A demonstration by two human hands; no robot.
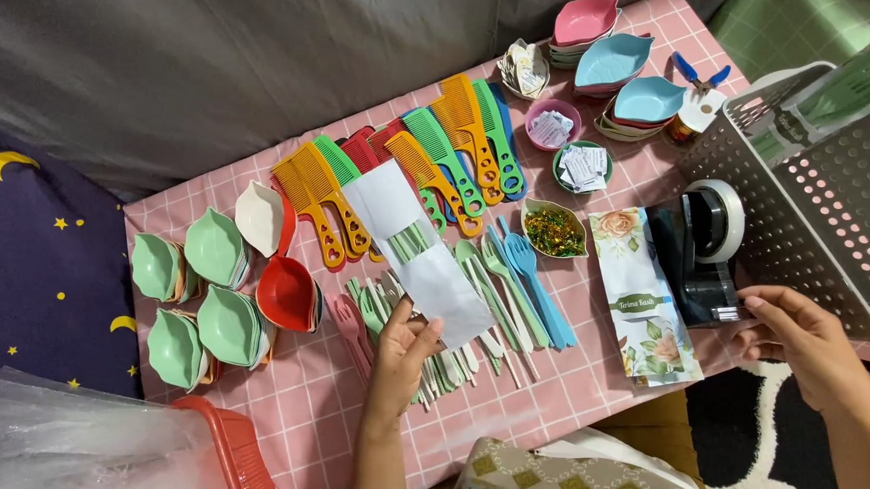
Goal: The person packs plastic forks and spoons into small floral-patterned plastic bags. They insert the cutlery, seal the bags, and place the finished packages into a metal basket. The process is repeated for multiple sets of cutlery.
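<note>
While the left hand [397, 357] pinches the near corner of a clear plastic sleeve [418, 253] between thumb and fingers [425, 334], the sleeve slants up and away from those fingers, with pale green cutlery [411, 241] showing through its middle. The right hand [795, 333] rests against the base of a black tape dispenser [698, 255], its fingers loosely curled and open on the dispenser's near end, gripping nothing that can be seen. A white roll of tape [728, 210] sits on the dispenser just beyond these fingers.

Directly under the left fingers, on the pink checked desk [316, 413], lie rows of plastic forks and spoons [485, 301] in green, white, pink and blue. Beyond the sleeve's far end, a fan of orange, green, red and blue combs [403, 164] spreads out. Further left of the left fingers stand stacks of green leaf-shaped dishes [201, 301], with a red dish [287, 293] and a white one [259, 217] beside them. Between the two hands lies a flat floral pouch [644, 295], just beside the dispenser, and beyond it a small dish of gold and green bits [553, 229]. A perforated grey basket [819, 202] stands beyond the right fingers, touching the dispenser's far side. A red basket [235, 454] sits near the left forearm.
</note>
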